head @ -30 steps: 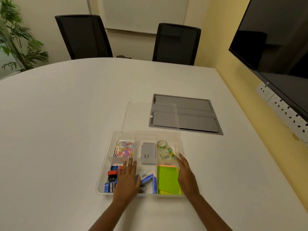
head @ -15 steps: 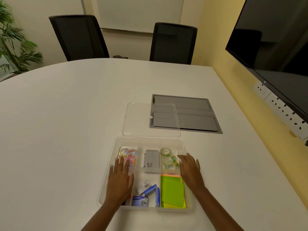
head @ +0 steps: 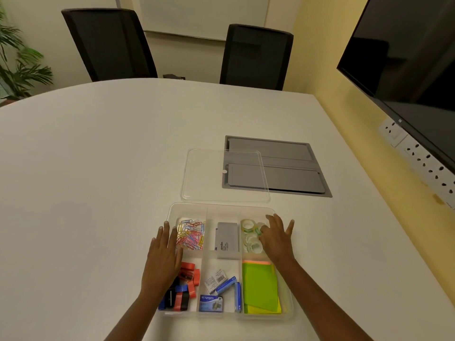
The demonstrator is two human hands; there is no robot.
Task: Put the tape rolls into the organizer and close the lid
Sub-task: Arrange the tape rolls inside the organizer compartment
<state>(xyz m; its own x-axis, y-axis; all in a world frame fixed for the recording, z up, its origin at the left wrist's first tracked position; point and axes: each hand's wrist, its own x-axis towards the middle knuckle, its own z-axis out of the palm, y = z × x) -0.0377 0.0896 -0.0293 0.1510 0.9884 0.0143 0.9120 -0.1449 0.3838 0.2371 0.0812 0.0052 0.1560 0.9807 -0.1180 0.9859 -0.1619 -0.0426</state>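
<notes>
Tape rolls (head: 251, 236): in the organizer (head: 221, 208), compartment at 1 o'clock.
Lid (head: 209, 178): off, flat at 12 o'clock of it.
Left hand (head: 161, 260): spread, empty.
Right hand (head: 277, 238): spread, empty.
Left: closing.

— Where are the clear, translucent tape rolls (head: 251, 236)?
— Heaped in the far right compartment of the clear plastic divided organizer (head: 172, 212), which sits open on the table.
— And its lid?
— The flat transparent plastic lid (head: 204, 178) lies off, just beyond the organizer's far edge.
</notes>
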